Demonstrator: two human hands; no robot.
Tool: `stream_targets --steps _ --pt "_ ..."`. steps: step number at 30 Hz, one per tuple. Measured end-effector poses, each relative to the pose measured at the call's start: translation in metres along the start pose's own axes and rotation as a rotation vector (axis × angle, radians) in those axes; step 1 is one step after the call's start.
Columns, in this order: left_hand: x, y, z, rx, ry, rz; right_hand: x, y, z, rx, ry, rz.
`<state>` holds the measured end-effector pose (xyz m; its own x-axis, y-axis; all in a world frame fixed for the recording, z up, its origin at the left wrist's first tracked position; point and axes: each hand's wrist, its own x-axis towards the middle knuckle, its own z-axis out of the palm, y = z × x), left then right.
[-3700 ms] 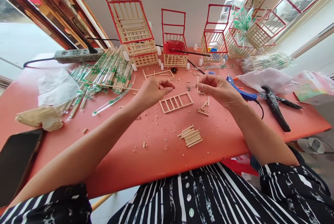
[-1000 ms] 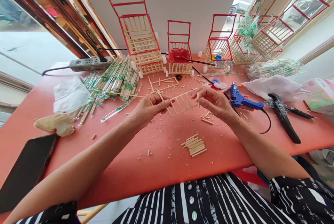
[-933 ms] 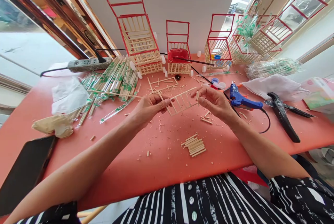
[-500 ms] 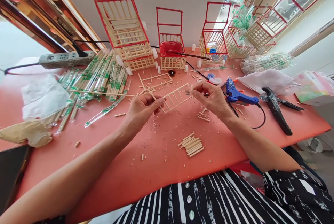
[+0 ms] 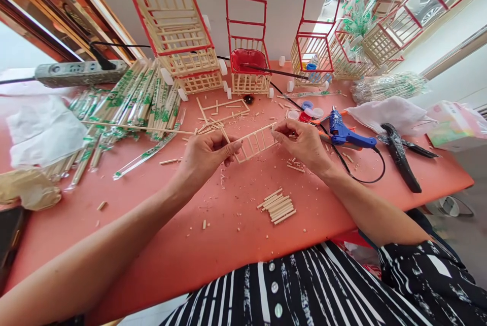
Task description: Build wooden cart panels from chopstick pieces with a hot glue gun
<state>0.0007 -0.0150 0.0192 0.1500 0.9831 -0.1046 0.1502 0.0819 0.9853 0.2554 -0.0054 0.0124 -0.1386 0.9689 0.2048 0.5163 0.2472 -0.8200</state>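
Note:
A small ladder-like frame of thin wooden sticks is held between my two hands above the red table. My left hand pinches its left end, where sticks angle up. At its right end are the closed fingers of my right hand. Beyond the hands, an open frame of joined sticks lies on the table. A small pile of short cut sticks lies nearer my body. The blue glue gun rests right of my right hand.
Stick carts with red trim line the wall. Wrapped chopsticks and a power strip lie at left. Black pliers, a white cloth and a tissue pack are at right. A black cable trails from the glue gun.
The view has shifted slightly. My right hand has moved a little left and down along with the frame's right end; both hands still hold the frame.

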Motion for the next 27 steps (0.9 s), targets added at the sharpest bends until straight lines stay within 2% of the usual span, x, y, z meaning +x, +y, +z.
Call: stream_targets --steps 10,27 --pt "-0.0036 0.0052 0.0002 0.031 -0.001 0.005 -0.0004 -0.0010 0.0044 -0.042 -0.010 -0.018" --pt "-0.0057 0.0100 0.0060 -0.076 0.025 -0.028 0.0018 0.0064 0.0077 -0.152 0.017 -0.108"
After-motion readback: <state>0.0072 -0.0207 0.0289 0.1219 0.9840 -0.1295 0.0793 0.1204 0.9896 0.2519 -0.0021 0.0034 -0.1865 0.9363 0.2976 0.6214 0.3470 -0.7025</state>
